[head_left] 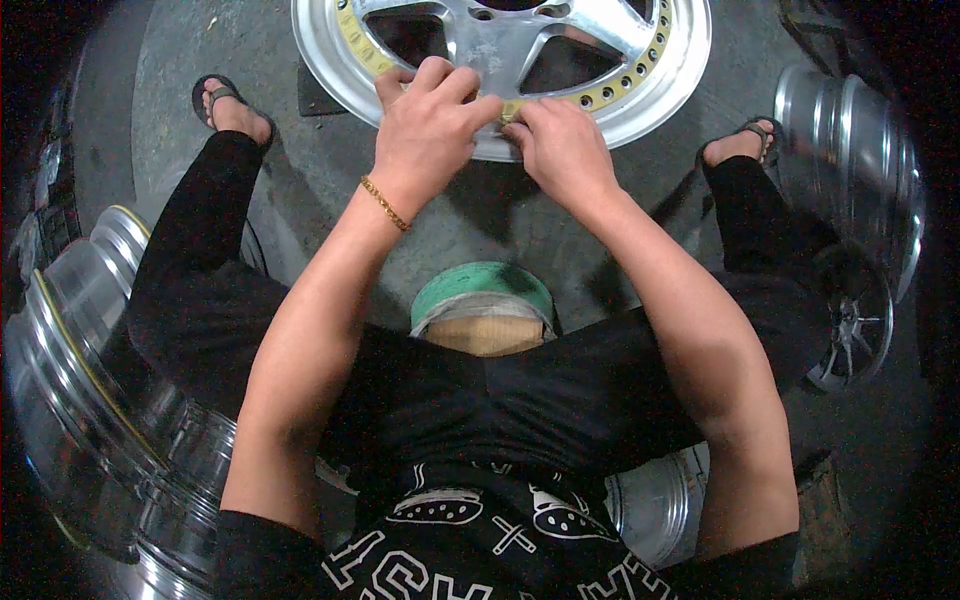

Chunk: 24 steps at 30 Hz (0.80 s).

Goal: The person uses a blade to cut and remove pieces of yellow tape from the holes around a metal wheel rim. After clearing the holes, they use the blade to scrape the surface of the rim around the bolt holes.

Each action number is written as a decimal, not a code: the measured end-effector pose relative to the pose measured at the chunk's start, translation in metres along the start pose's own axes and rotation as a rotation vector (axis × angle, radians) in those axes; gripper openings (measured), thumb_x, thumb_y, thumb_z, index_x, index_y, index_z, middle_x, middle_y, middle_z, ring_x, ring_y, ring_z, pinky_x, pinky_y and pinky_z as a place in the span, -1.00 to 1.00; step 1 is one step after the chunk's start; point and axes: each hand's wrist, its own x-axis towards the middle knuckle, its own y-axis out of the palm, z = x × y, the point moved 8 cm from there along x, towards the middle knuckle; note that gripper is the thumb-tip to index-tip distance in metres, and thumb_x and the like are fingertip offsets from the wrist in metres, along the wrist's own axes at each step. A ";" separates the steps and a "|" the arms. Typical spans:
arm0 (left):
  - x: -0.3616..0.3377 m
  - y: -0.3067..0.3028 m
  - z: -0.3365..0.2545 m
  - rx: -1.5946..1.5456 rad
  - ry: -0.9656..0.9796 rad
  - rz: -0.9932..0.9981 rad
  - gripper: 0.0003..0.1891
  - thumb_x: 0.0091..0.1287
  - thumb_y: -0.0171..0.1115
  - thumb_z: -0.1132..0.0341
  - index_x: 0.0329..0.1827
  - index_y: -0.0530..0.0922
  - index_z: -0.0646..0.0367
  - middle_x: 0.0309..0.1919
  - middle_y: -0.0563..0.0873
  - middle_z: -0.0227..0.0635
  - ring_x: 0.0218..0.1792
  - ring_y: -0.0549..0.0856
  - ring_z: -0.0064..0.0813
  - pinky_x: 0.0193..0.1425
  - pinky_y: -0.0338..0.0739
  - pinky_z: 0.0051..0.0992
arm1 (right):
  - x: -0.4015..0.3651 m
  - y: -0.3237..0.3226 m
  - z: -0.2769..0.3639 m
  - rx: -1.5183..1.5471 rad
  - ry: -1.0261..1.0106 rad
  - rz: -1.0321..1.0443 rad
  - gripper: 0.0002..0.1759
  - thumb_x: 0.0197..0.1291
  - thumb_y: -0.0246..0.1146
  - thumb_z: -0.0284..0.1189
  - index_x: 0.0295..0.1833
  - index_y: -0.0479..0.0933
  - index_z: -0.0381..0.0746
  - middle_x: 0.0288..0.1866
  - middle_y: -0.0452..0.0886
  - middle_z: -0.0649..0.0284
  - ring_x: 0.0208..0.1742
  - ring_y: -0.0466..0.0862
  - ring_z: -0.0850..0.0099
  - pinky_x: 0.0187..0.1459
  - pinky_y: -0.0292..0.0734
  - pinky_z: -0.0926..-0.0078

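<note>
A polished silver alloy wheel [640,100] lies flat on the concrete floor ahead of me, with a yellow taped ring [352,35] of bolt holes inside its lip. My left hand [430,125] rests on the near rim, fingers curled and pinching the yellow tape at the edge. My right hand [560,145] sits right beside it, fingertips pressed on the same strip of tape [512,108] where the two hands meet. A gold bracelet is on my left wrist.
I sit low with knees spread, sandalled feet [230,105] either side of the wheel. A green-topped roll [482,295] stands between my legs. Chrome wheel barrels lie at left [90,400] and right [860,190]. Concrete floor [330,180] lies around.
</note>
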 end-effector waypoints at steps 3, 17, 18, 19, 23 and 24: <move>0.001 0.000 0.001 0.005 0.002 -0.012 -0.82 0.08 0.31 0.38 -0.31 0.66 -0.22 -0.29 0.59 -0.66 -0.02 0.57 -0.48 0.12 0.28 -0.10 | 0.000 0.001 0.000 -0.001 -0.002 -0.001 -0.79 0.26 0.30 -0.36 -0.22 0.66 -0.31 -0.19 0.71 -0.02 -0.04 0.68 -0.02 0.07 0.52 -0.01; 0.007 -0.008 0.001 0.064 0.076 -0.090 -0.84 0.11 0.31 0.35 -0.31 0.67 -0.24 -0.22 0.61 -0.66 0.06 0.58 -0.47 0.19 0.25 -0.07 | 0.002 -0.010 0.006 -0.048 -0.005 0.028 -0.80 0.18 0.33 -0.37 -0.21 0.66 -0.29 -0.20 0.70 -0.01 -0.03 0.69 -0.01 0.04 0.59 0.01; 0.009 -0.012 0.002 0.069 0.067 -0.076 -0.85 0.12 0.31 0.35 -0.31 0.67 -0.24 -0.25 0.62 -0.65 0.02 0.59 -0.48 0.18 0.27 -0.07 | 0.002 -0.017 0.007 -0.051 -0.011 0.023 -0.80 0.18 0.33 -0.37 -0.21 0.66 -0.29 -0.20 0.70 -0.01 -0.03 0.69 -0.01 0.04 0.59 0.01; 0.010 -0.016 0.003 0.074 0.054 -0.063 -0.85 0.13 0.32 0.35 -0.31 0.67 -0.23 -0.28 0.64 -0.64 -0.01 0.61 -0.49 0.17 0.28 -0.06 | 0.001 -0.033 0.006 -0.045 -0.012 -0.038 -0.77 0.18 0.34 -0.34 -0.21 0.66 -0.30 -0.21 0.70 -0.01 -0.04 0.69 -0.02 0.03 0.60 0.00; 0.016 -0.041 0.021 -0.087 -0.184 -0.136 -0.92 0.20 0.43 0.27 -0.29 0.68 -0.09 -0.41 0.70 -0.51 -0.20 0.70 -0.44 0.02 0.47 -0.13 | 0.001 -0.088 0.006 0.016 0.100 -0.137 -0.69 0.20 0.34 -0.30 -0.09 0.70 -0.31 -0.19 0.73 -0.08 -0.07 0.71 -0.05 0.01 0.60 0.01; 0.016 -0.044 0.019 -0.083 -0.185 -0.142 -0.92 0.20 0.43 0.27 -0.29 0.68 -0.09 -0.41 0.70 -0.51 -0.20 0.70 -0.44 0.02 0.47 -0.13 | 0.001 -0.094 0.005 0.043 0.120 -0.153 -0.70 0.21 0.33 -0.31 -0.09 0.71 -0.31 -0.19 0.74 -0.09 -0.09 0.72 -0.05 0.00 0.61 0.03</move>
